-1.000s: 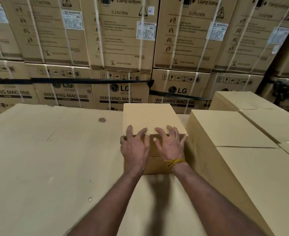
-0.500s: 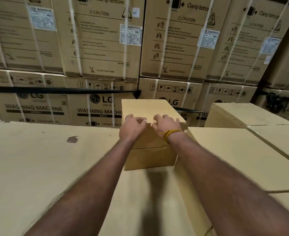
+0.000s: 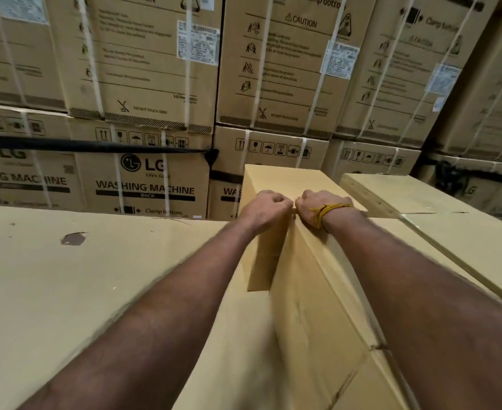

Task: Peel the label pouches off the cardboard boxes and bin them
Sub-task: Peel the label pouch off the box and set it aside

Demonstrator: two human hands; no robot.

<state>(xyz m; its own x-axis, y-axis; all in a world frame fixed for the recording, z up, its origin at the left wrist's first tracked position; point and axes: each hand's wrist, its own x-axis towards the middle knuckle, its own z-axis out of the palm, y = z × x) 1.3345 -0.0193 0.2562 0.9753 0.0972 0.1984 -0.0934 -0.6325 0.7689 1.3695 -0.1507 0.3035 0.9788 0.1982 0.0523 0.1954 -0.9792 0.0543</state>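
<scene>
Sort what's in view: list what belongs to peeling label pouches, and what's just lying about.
Job:
left hand and right hand, both curled on the small plain box
label pouches on the stacked washing machine boxes

Lying about:
black strap
large flat carton

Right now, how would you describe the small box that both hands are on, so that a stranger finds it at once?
Start from the wall of stacked washing machine cartons at the back. In front of it lie wide plain cardboard tops; the small box stands on them, near the middle. It alone is narrow, plain and unprinted, with the left hand and right hand curled at its near top edge.
</scene>
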